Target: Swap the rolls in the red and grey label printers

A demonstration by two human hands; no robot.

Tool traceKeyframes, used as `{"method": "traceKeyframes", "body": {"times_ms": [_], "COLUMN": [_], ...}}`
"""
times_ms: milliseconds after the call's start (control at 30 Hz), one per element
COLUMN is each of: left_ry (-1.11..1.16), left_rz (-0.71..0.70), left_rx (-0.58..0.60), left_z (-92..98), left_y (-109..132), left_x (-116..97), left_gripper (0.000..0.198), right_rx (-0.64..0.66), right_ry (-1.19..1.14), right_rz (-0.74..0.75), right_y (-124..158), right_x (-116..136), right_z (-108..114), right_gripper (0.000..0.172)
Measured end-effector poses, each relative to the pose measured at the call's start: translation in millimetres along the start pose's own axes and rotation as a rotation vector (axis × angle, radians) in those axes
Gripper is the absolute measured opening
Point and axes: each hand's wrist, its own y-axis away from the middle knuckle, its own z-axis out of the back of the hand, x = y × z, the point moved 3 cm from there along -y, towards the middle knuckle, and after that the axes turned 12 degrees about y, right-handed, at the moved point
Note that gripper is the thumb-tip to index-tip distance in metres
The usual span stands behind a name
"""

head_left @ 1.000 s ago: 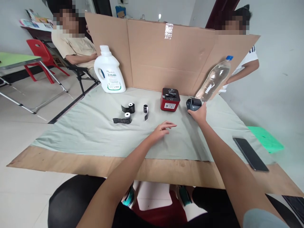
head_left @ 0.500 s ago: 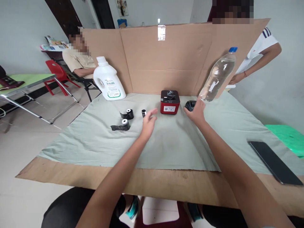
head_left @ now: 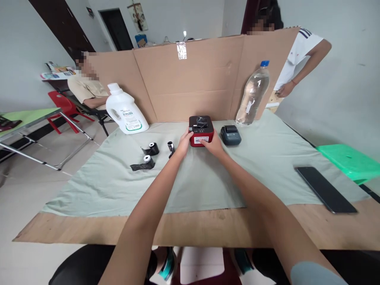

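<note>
A red and black box-shaped printer (head_left: 201,130), with a white label on its front, stands on the cloth near the cardboard. My left hand (head_left: 184,143) grips its left side, and my right hand (head_left: 214,145) holds its right side with the thumb on the front. Just right of it lies a small dark-grey portable printer (head_left: 231,135), apart from my hands. Left of my left hand are small rolls of black strip: one roll (head_left: 152,149) at the back, another roll (head_left: 147,163) nearer, both partly unrolled, and a third roll (head_left: 170,146) beside my wrist.
A white jug (head_left: 127,111) and a water bottle (head_left: 253,95) stand before the cardboard screen (head_left: 190,87). A dark phone (head_left: 325,189) lies at the right edge of the table. A green stool (head_left: 350,160) stands beyond. Two people are behind, left and right.
My right hand has left the dark portable printer and moved left to the red printer. My left hand has closed on the red printer's left side. The view has shifted slightly.
</note>
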Motion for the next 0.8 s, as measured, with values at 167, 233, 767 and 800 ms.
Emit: {"method": "traceKeyframes", "body": {"times_ms": [167, 233, 767, 800], "left_ry": [-0.161, -0.214, -0.291, -0.306], "left_rz": [-0.085, -0.028, 0.025, 0.023], "left_rx": [0.198, 0.264, 0.309, 0.309], "left_z": [-1.4, 2.6, 39.5, 40.5], "left_y": [95, 139, 197, 198], "left_x": [-18, -15, 8, 7], "left_gripper": [0.071, 0.077, 0.084, 0.083], "right_rx": [0.017, 0.059, 0.028, 0.036], "right_ry": [0.077, 0.067, 0.068, 0.061], "right_rz": [0.002, -0.04, -0.106, -0.111], "right_y": [81, 126, 199, 199], "right_x": [39, 51, 54, 54], "right_z": [47, 63, 49, 48], "right_gripper": [0.101, 0.099, 0.094, 0.096]}}
